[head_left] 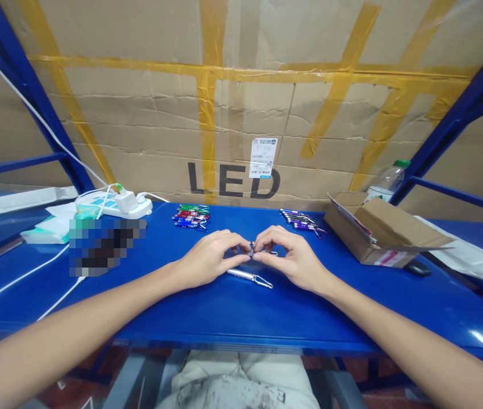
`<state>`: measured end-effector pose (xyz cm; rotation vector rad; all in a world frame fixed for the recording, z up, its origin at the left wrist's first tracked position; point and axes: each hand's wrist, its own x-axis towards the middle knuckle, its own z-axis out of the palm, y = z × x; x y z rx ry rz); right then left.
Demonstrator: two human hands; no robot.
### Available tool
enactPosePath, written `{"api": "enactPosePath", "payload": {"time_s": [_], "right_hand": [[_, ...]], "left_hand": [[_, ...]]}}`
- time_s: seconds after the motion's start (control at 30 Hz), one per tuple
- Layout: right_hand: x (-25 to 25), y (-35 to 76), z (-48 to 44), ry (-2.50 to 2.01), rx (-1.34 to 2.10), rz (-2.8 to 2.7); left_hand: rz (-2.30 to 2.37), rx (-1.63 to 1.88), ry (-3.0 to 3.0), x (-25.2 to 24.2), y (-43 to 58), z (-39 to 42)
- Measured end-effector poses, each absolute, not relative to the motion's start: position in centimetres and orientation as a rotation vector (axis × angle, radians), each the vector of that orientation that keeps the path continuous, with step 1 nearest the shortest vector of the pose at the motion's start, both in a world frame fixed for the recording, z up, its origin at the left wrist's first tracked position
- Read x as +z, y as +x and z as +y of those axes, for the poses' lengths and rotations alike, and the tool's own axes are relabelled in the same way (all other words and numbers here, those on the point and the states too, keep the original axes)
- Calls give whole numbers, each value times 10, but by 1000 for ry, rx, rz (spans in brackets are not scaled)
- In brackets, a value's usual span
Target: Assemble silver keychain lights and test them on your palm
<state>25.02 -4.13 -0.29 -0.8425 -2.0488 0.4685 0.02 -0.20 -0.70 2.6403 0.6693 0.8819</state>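
My left hand (pixel 213 255) and my right hand (pixel 290 258) meet over the middle of the blue table, both pinched on one small silver piece (pixel 251 250). Fingers hide most of it. A metal loop (pixel 273 253) shows by my right fingers, so it looks like a silver pen with a carabiner clip. Just below my hands, another silver pen (pixel 243 275) lies on the table, its carabiner clip pointing right. Beyond my left hand sits a group of green, red and blue pens (pixel 190 216). Beyond my right hand are dark and purple pens (pixel 301 220).
An open cardboard box (pixel 364 227) stands at the right, with a dark object (pixel 418 268) beside it and a green-capped bottle (pixel 388 179) behind. A white power strip (pixel 130 205) with cables and a blurred-out item (pixel 105 247) lie left. Large cardboard (pixel 160 136) backs the table.
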Motion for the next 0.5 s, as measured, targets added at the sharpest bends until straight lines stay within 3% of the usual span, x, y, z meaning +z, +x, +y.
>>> {"api": "enactPosePath", "payload": {"time_s": [0.5], "right_hand": [[-12, 267, -26, -1210, 81, -2465]], "left_hand": [[864, 865, 2683, -8, -1, 2]]}}
